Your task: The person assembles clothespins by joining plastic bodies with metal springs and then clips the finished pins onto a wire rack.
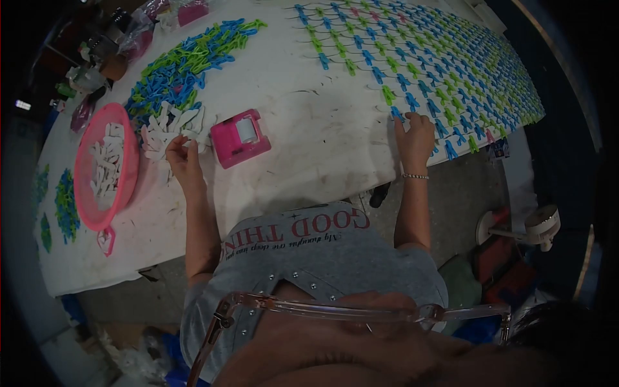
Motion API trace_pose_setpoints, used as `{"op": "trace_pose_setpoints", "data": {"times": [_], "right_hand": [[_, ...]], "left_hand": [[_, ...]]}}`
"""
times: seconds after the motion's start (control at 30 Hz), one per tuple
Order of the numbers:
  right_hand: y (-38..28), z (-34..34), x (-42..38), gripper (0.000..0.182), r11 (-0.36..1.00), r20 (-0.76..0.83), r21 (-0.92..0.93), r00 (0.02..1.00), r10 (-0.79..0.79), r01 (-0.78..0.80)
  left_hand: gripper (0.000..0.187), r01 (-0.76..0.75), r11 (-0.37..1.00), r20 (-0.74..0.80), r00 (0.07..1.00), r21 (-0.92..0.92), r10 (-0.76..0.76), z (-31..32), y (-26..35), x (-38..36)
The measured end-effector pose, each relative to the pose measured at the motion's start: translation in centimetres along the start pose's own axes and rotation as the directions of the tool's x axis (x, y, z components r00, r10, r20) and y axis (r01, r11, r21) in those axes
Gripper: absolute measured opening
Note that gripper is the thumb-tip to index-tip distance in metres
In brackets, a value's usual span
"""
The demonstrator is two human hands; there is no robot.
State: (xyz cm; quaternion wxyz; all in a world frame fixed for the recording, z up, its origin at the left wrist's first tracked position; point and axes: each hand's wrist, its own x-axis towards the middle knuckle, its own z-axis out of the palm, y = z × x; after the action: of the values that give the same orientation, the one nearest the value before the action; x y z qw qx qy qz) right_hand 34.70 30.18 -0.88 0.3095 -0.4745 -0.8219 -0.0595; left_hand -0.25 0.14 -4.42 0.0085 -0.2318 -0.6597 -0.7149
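My left hand point(185, 165) has its fingers bent together at the near edge of a pile of white strips point(174, 122). Whatever is between those fingertips is too small to make out. Over at the right, my right hand point(416, 137) pinches a blue clothespin point(396, 113) at the near edge of a large array of clothespins point(445, 77). These lie in rows, blue and green with a few pink ones, and thin curved lines run from many of them. A pink tape dispenser point(235, 143) with a white roll sits just right of my left hand.
Beyond the white strips lies a heap of loose blue and green clothespins point(193, 61). A pink basin point(82, 161) of white pieces stands at the left, with smaller clothespin piles point(66, 205) beside it. A small fan point(541, 222) is off the table's right edge.
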Motion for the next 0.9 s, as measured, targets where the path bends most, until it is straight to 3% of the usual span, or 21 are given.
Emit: {"op": "trace_pose_setpoints", "data": {"times": [0.43, 0.57, 0.63, 0.67, 0.7, 0.73, 0.77, 0.8, 0.87, 0.9], "right_hand": [[0.2, 2.0, 0.7, 0.028, 0.985, 0.096, -0.159, 0.992, 0.076, -0.061], [-0.1, 0.9, 0.6, 0.028, 0.994, 0.112, -0.036, 0.988, 0.105, -0.102], [-0.6, -0.4, 0.7, 0.027, 0.987, -0.173, 0.123, 0.982, -0.08, 0.102], [-1.2, -1.2, 1.0, 0.023, 0.952, -0.193, 0.261, 0.975, -0.114, 0.163], [-2.3, -1.8, 1.1, 0.023, 0.852, -0.034, 0.523, 0.998, 0.044, -0.02], [-3.5, -1.9, 1.1, 0.023, 0.668, 0.177, 0.708, 0.973, 0.147, -0.229], [-3.4, -1.4, 1.4, 0.018, 0.64, 0.364, 0.687, 0.925, 0.106, -0.343], [-5.2, -0.7, 1.5, 0.018, 0.63, 0.379, 0.705, 0.924, 0.055, -0.327], [-9.1, 0.0, 1.4, 0.017, 0.182, 0.504, 0.858, 0.856, -0.114, -0.48], [-11.2, 0.1, 1.2, 0.017, 0.186, 0.507, 0.857, 0.85, -0.142, -0.48]], "left_hand": [[0.032, 0.004, 0.999, 0.008, 1.0, -0.035, -0.004, 0.1, 0.4, -0.1], [0.031, -0.002, 1.0, -0.012, 1.0, -0.003, 0.002, 0.0, 0.3, 0.0], [0.031, -0.012, 0.999, -0.037, 0.999, 0.032, 0.014, -0.3, 0.1, 0.1], [0.03, 0.0, 0.999, -0.038, 0.999, 0.033, 0.001, -0.3, 0.0, 0.2], [0.03, 0.015, 0.999, -0.046, 0.999, 0.039, -0.013, -0.5, -0.2, 0.2], [0.03, 0.02, 0.998, -0.053, 0.998, 0.068, -0.016, -0.5, 0.1, 0.1], [0.03, 0.023, 0.995, -0.066, 0.998, 0.094, -0.017, -0.5, 0.3, 0.2], [0.031, 0.024, 0.997, -0.072, 0.997, 0.076, -0.018, -0.6, 0.1, 0.2], [0.031, 0.023, 0.998, -0.104, 0.994, 0.058, -0.017, -0.7, 0.0, 0.3], [0.031, 0.021, 0.998, -0.101, 0.995, 0.053, -0.016, -0.7, 0.0, 0.2]]}}
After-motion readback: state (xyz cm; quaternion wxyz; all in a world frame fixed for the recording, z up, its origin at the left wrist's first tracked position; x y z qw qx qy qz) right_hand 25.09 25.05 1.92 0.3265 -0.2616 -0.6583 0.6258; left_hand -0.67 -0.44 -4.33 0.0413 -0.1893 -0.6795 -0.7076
